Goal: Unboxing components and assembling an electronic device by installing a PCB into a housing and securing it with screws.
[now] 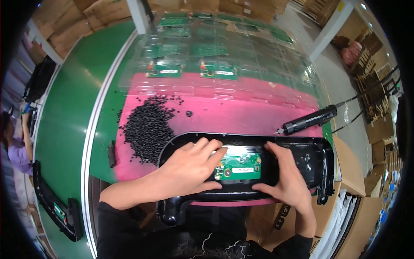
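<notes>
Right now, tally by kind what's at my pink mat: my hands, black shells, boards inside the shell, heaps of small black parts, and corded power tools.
Hands: 2, left hand and right hand
Black shell: 1
Green board inside it: 1
Heap of small black parts: 1
Corded power tool: 1
Total: 6

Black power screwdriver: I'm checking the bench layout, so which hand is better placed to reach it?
Probably the right hand: the black power screwdriver lies nearer it, beyond the black housing; the left hand is farther off.
</notes>
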Available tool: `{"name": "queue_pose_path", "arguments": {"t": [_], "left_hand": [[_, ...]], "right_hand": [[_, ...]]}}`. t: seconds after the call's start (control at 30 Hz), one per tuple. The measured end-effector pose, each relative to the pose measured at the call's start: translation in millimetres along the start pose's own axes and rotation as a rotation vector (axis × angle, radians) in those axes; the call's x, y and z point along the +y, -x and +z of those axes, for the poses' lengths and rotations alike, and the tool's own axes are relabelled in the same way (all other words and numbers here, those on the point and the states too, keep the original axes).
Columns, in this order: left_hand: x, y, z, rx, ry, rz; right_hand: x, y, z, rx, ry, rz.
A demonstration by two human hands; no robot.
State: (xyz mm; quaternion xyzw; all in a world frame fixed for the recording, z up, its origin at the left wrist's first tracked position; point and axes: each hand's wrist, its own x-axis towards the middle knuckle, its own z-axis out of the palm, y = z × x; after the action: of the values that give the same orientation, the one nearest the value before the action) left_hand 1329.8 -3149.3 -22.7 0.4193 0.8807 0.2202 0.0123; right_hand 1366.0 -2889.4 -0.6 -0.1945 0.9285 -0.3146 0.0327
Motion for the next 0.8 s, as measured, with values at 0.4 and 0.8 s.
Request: {"name": "queue_pose_path", "arguments": {"t": [0.4, 0.8], "left_hand": [[-76, 15, -41, 0.396, -0.133, -0.461], [-96, 15, -18, 0.322, -0.213, -0.395]], "right_hand": [[-107, 6, -48, 0.712, 1.033, -1.06], [-36, -13, -75, 0.56, 0.767, -0.246]]}}
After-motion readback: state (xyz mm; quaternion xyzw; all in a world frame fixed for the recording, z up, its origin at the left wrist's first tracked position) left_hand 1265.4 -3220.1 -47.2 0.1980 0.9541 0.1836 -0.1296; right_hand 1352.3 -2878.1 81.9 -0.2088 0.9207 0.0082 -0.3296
